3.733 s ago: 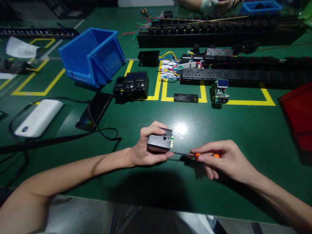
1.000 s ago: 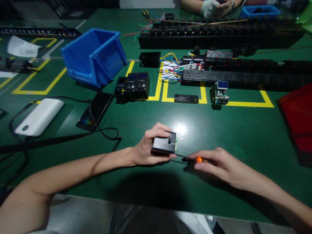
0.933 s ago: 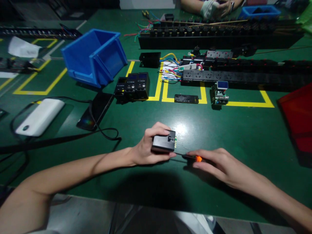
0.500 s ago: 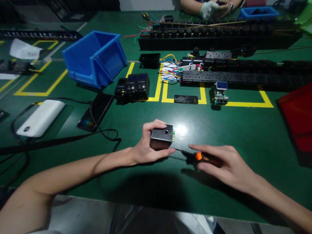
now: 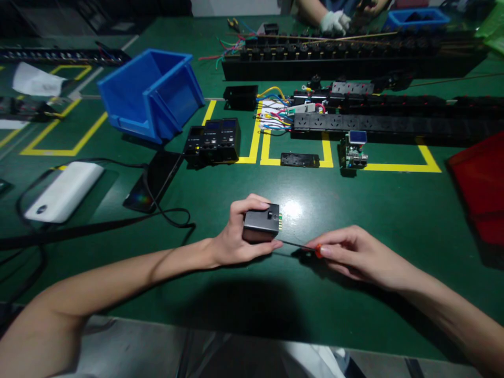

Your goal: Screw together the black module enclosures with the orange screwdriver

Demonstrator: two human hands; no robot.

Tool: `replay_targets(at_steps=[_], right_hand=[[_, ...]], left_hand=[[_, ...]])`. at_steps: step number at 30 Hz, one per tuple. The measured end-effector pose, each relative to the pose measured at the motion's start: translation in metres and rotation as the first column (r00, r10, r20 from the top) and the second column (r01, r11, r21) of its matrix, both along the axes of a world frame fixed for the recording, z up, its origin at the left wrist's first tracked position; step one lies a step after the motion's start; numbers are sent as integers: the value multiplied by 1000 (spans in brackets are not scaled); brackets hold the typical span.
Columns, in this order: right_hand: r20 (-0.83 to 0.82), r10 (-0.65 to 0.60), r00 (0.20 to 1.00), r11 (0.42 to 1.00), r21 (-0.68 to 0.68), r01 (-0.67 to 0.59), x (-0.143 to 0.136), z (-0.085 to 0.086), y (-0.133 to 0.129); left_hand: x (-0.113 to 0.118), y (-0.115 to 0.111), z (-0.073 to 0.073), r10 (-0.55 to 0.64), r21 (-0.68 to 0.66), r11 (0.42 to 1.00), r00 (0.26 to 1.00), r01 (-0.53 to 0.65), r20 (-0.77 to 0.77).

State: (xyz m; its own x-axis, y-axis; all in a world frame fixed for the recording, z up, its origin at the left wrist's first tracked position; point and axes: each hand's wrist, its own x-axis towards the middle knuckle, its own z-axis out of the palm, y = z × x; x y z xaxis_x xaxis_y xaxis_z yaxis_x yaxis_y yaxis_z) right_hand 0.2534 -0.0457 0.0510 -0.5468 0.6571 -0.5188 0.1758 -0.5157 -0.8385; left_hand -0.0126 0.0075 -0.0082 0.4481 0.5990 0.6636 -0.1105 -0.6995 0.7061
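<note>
My left hand (image 5: 236, 236) is closed around a small black box-shaped module (image 5: 261, 222), with a green circuit board edge and metal contacts sticking out of its right side. A screwdriver (image 5: 295, 244) with an orange-red handle and a thin dark shaft reaches toward the module's lower right corner, by my left thumb. My right hand (image 5: 354, 254) grips the screwdriver at the handle's front end, fingers and thumb pinched together. Whether the tip touches the module I cannot tell.
Behind the hands lie black display modules (image 5: 212, 142), a flat black part (image 5: 300, 160) and a bare circuit board with a screen (image 5: 356, 149). Black socket strips (image 5: 354, 124) with loose wires run across. A blue bin (image 5: 151, 97), phone (image 5: 153, 181), white power bank (image 5: 65, 191) and red bin (image 5: 480, 194) flank them. A co-worker's gloved hand (image 5: 334, 22) shows beyond.
My right hand's fingers have closed from a loose, spread pose onto the screwdriver handle. My left hand and the module have stayed put. The co-worker's hands have moved apart.
</note>
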Motion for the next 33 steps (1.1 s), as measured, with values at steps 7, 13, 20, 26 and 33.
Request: replay_targets(at_steps=[7,13,20,26,33], right_hand=[[356,-75,931,433,853,-291,5,0,-11],[545,-258,797,-206,775,-597,16,-5,-12],[263,-155,952,477,864,-161,5,-2,-12],[-121,-252,960,967,-72,245,4,10,3],[-145,-70,987,977,-208,39,10,-5,8]], left_hand=[[0,0,0,20,-10,1000,1000,-19,20],[1,-1,0,-11,-5,1000,1000,11,15],[3,-1,1,16,-42,999,1000,-15,27],[2,-1,-1,92,-30,995,994,-91,53],[-2,0,0,41,61,997,999,-40,-14]])
